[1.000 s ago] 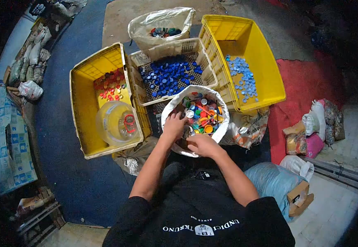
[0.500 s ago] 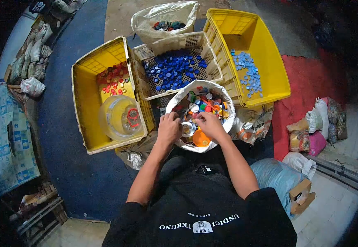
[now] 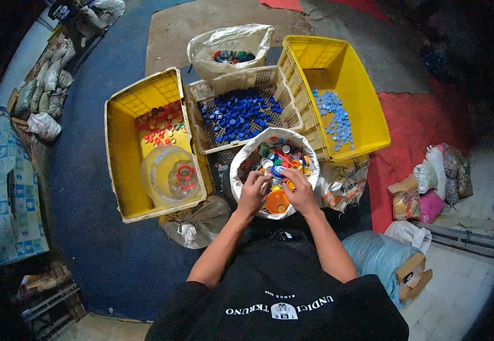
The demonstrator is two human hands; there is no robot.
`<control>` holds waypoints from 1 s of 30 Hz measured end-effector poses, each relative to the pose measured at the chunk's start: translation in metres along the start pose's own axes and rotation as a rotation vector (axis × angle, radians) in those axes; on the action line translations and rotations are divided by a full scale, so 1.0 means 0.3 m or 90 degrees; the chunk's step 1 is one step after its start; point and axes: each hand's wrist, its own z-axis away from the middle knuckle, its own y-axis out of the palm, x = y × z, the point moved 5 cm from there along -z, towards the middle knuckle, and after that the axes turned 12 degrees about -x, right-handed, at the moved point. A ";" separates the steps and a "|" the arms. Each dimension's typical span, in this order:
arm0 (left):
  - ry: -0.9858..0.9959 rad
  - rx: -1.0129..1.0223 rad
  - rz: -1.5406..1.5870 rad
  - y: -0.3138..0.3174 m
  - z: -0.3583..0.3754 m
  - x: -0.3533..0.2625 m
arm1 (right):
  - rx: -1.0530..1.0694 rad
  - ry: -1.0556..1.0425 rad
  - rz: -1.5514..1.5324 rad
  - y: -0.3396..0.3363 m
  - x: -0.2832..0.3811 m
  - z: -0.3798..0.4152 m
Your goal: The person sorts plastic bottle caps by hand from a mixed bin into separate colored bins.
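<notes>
A white sack (image 3: 238,165) with its rim rolled open holds mixed bottle caps and an orange cup-shaped piece (image 3: 277,202). Over its middle, my right hand (image 3: 298,192) has its fingers bent at a blue and white cap (image 3: 278,171). My left hand (image 3: 254,192) is closed over the left part of the sack, and what its fingertips hold is too small to name. Behind the sack, a white crate (image 3: 204,142) contains dark blue caps (image 3: 237,113).
Left is a yellow bin (image 3: 116,165) with red caps and a clear round container (image 3: 170,176). At right a yellow bin (image 3: 366,108) holds light blue caps. Another white sack (image 3: 201,54) stands behind the crate. A tied sack (image 3: 199,219) and bluish bag (image 3: 372,253) lie nearby.
The view has shifted, so the bins and sacks appear lower. Both hands have risen slightly from the caps, and the blue and white cap now shows at my right fingertips.
</notes>
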 end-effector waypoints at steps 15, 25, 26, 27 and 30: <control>-0.457 -0.163 0.124 -0.200 0.035 0.099 | 0.046 0.282 -0.176 0.191 0.018 -0.049; -0.502 -0.572 0.120 -0.784 0.141 0.319 | 0.234 0.251 -0.303 0.703 0.388 -0.177; -0.480 -0.628 0.043 -0.829 0.143 0.317 | 0.175 0.185 -0.237 0.689 0.399 -0.198; -0.479 -0.620 0.047 -0.847 0.147 0.320 | 0.167 0.188 -0.234 0.665 0.390 -0.202; -0.587 -0.523 0.132 -0.775 0.152 0.281 | 0.226 0.082 -0.183 0.553 0.289 -0.168</control>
